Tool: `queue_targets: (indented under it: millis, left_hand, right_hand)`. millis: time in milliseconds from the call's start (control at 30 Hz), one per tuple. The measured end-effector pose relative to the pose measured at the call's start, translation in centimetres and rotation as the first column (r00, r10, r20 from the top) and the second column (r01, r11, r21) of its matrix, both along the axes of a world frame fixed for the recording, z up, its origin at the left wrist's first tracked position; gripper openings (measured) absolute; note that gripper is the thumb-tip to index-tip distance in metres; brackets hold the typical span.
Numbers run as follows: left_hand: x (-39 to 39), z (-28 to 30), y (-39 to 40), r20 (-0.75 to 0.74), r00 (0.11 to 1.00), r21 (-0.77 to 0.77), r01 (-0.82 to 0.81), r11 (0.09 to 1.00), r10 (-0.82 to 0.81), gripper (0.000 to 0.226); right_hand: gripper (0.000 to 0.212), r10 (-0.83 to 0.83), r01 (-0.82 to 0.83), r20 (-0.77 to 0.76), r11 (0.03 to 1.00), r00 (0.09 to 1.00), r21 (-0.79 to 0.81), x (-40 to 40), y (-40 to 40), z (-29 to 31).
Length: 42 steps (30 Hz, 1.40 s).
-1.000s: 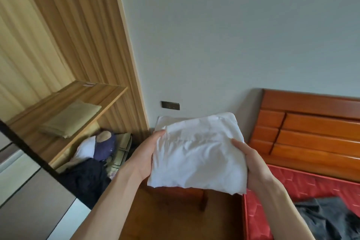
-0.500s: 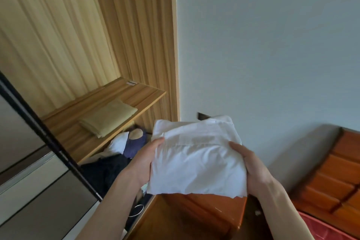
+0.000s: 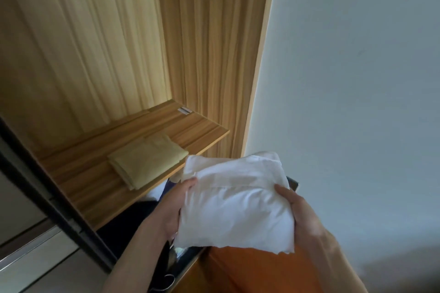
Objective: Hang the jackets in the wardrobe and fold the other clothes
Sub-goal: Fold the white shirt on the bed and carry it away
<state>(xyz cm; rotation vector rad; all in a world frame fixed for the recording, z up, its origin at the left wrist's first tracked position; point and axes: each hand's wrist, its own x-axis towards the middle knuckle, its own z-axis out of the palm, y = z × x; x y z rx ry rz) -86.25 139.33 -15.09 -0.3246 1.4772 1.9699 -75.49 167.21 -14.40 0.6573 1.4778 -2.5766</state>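
Because the open wardrobe [image 3: 100, 38] fills most of the view, it is logged first: wood-grain back and side panels, with 1 shelf [image 3: 190, 126] crossing at mid-height. No hanging rail and no jackets appear in frame, so progress on the hanging half of the task cannot be judged. On the shelf lies 1 folded tan garment [image 3: 147, 162], flat and near the front edge; that piece reads as done. Below the shelf, dark clothing [image 3: 123, 228] lies in a heap with a little white cloth beside it; whether it belongs to the task is unclear. In front of the shelf, not touching it, is 1 folded white garment [image 3: 235, 204], a compact rectangle held in the air just right of the tan piece. The left hand [image 3: 170, 209] grips its left edge, thumb on top; the right hand [image 3: 302, 214] clamps its right edge likewise. Judgement: folding of this item looks complete and placement on the shelf is left.
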Motion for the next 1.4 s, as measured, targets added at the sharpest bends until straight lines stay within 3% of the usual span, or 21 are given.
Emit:
queue_targets:
  millis: [300,433,567,700,867,1067,1233,1400]
  left_hand:
    - [-5.3,-1.4,-4.3,-0.012,0.987,0.009,-0.16,0.987,0.16,0.046]
    - [-6.5,-1.8,-5.4,-0.016,0.962,0.019,-0.271,0.962,0.271,0.042]
    - [-7.7,-2.1,-6.7,-0.009,0.933,0.002,-0.361,0.933,0.361,0.04]
    - [-9.2,-1.9,-8.0,-0.023,0.88,-0.007,-0.475,0.88,0.475,0.026]
    - [-11.7,-2.1,-8.9,-0.014,0.825,-0.052,-0.565,0.823,0.566,0.026]
    - [-15.5,-2.8,-9.4,-0.077,0.756,-0.156,-0.653,0.741,0.65,0.038]
    - [-18.5,-4.6,-10.2,-0.117,0.694,-0.248,-0.713,0.655,0.711,0.034]
    - [-20.8,-6.8,-11.0,-0.155,0.622,-0.29,-0.771,0.566,0.768,0.039]
  right_hand:
    - [0.048,0.147,-0.141,-0.056,0.984,0.987,0.11,-9.4,-2.6,0.1]
    - [0.039,0.239,-0.232,-0.034,0.963,0.971,0.133,-12.7,-3.8,0.6]
    - [0.054,0.309,-0.294,-0.055,0.938,0.95,0.184,-16.3,-4.9,0.7]
    - [0.037,0.415,-0.4,-0.054,0.898,0.908,0.184,-20.4,-6.5,0.6]
    - [0.046,0.478,-0.448,-0.069,0.857,0.876,0.254,-26.8,-8.1,0.0]
    - [0.039,0.525,-0.462,-0.08,0.803,0.847,0.376,-33.7,-9.7,-1.6]
    - [0.042,0.604,-0.472,-0.118,0.717,0.788,0.514,-39.2,-12.5,-3.4]
    - [0.041,0.652,-0.525,-0.059,0.657,0.756,0.541,-43.9,-14.9,-6.5]
